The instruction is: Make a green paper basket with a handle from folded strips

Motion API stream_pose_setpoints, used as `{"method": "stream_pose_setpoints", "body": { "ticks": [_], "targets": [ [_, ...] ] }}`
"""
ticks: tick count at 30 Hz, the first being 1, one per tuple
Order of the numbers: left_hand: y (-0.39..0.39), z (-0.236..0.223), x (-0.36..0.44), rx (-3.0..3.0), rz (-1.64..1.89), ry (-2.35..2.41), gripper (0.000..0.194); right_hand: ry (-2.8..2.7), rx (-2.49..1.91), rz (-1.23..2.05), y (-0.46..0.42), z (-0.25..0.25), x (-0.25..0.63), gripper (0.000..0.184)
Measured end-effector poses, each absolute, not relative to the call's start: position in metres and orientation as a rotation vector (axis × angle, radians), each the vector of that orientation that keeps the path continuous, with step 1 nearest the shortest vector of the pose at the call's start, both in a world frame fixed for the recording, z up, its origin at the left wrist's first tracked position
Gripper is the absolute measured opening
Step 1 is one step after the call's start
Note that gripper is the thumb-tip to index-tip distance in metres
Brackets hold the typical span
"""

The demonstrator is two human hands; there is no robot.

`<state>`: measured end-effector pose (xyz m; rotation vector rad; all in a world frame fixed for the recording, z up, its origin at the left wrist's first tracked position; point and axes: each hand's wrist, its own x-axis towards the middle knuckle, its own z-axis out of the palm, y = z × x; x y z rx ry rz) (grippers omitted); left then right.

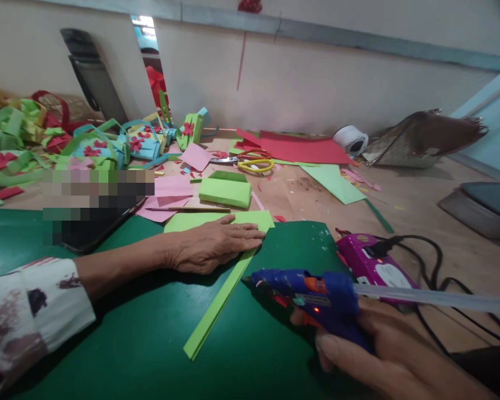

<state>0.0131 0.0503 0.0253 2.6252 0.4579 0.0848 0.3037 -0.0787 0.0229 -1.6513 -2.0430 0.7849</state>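
My left hand [211, 244] lies flat, fingers stretched out, on light green paper [183, 222] and the upper end of a folded light green paper strip [216, 305]. The strip slants down toward me across a dark green board [150, 333]. In my right hand [358, 344] is a blue glue gun [304, 286], my fingers wrapped round its handle. Its nozzle points left, close beside the strip; whether they touch I cannot tell. A clear glue stick [437, 300] sticks out of its back, and a small red light glows on its side.
Behind my left hand lie a folded green paper piece [225, 191], pink paper [166, 189] and yellow-handled scissors [254, 164]. Finished paper bags [141, 139] crowd the back left. A purple power strip [370, 264] with black cables sits right. Red paper [304, 147] lies near the wall.
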Motion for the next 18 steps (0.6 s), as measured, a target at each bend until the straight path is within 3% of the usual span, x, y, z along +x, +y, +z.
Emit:
{"method": "stream_pose_setpoints", "body": {
  "ticks": [6, 18],
  "targets": [
    [0.051, 0.024, 0.013, 2.625, 0.088, 0.461, 0.047, -2.165, -1.689, 0.958, -0.07, 0.035, 0.3, 0.016],
    [0.052, 0.024, 0.015, 2.66, 0.061, 0.428, 0.049, -2.197, -1.788, 0.934, -0.07, 0.04, 0.291, 0.028]
  ]
}}
